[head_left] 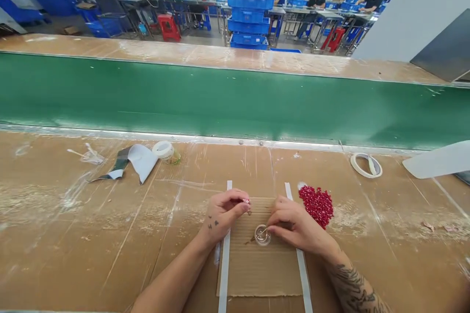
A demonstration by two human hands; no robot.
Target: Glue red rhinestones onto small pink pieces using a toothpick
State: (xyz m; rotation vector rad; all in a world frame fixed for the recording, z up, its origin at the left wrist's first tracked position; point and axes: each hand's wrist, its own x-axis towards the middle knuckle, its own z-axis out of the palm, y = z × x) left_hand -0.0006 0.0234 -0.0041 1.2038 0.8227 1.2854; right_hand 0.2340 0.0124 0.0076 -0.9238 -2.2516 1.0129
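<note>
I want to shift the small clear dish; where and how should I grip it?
Probably pinch the near rim of the dish, coming from the wearer's side: it sits upright on the cardboard, and the right hand crowds its right edge.

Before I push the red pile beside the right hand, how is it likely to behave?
The red pile would probably spread rather than slide whole, being many small separate pieces. Each is likely light, given its tiny size. Shiny surfaces may make them slippery.

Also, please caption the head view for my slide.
Left hand pinches red piece; right hand holds stick at clear dish.
</note>
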